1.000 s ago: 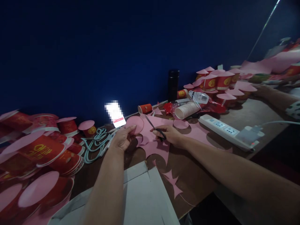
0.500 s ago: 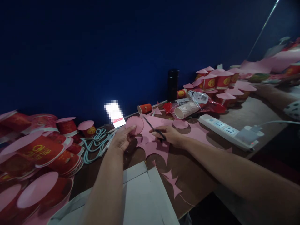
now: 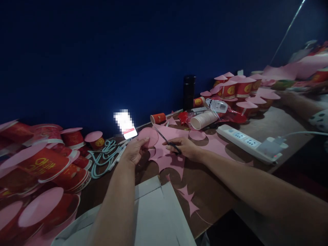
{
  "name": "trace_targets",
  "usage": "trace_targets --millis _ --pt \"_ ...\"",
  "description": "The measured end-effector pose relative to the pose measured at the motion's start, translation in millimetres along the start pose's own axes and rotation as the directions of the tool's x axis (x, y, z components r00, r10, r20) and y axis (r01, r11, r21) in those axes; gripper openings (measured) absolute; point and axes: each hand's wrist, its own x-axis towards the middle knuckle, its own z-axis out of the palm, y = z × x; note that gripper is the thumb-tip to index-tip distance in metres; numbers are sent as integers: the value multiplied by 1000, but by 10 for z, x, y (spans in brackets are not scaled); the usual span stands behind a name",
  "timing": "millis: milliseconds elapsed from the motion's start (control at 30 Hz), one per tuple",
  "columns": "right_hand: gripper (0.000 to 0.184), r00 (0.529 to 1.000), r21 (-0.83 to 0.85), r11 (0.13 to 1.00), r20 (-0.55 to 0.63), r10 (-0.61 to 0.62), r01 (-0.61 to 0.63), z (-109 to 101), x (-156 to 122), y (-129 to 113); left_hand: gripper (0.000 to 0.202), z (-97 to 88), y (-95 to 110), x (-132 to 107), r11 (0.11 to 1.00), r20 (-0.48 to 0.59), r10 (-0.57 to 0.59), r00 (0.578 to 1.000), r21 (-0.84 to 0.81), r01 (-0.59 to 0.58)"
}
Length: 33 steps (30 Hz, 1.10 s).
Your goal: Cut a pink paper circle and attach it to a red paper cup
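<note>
My left hand (image 3: 134,152) pinches a round pink paper disc (image 3: 150,136) by its lower left edge. In my right hand (image 3: 183,147) is a pair of dark scissors (image 3: 168,141), its blades pointing up and left to the right rim of the disc. Whether the blades touch the paper I cannot tell. Under both hands lies a pink paper sheet (image 3: 171,160) with rounded cut-outs along its edges. Another pink disc (image 3: 197,135) rests to the right of the scissors. Pink offcuts (image 3: 189,198) lie nearer me on the brown table (image 3: 212,198).
Red paper cups (image 3: 48,164) topped with pink discs crowd the left; more cups (image 3: 230,90) stand at the back right. A lit phone (image 3: 130,132), cables (image 3: 105,160), black flask (image 3: 189,92), stacked cups (image 3: 203,119) and power strip (image 3: 246,141) surround the work. A co-worker's arm (image 3: 297,102) shows far right.
Both hands stay almost where they were. The scissor blades look slightly shifted along the right edge of the disc; little else differs.
</note>
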Motion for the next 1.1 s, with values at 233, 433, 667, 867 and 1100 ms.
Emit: trace_targets --millis 233,433,667,867,1100 --pt "60 1000 -25 1000 -10 2 -2 0 2 0 26 -8 -17 2 1000 37 8 999 -17 -7" --pt "60 1000 -14 1000 -27 7 -7 6 6 5 26 -9 -13 -3 1000 40 4 999 -12 -4" --pt "57 1000 -19 1000 -29 8 -9 -4 27 44 25 -10 2 -9 1000 28 -1 1000 -25 2" --pt "57 1000 -44 999 -19 -3 2 -14 26 45 24 8 14 -24 999 23 -4 1000 -36 4" --pt "58 1000 -55 998 -16 12 -13 -2 13 13 25 6 -9 -17 1000 36 -4 999 5 4"
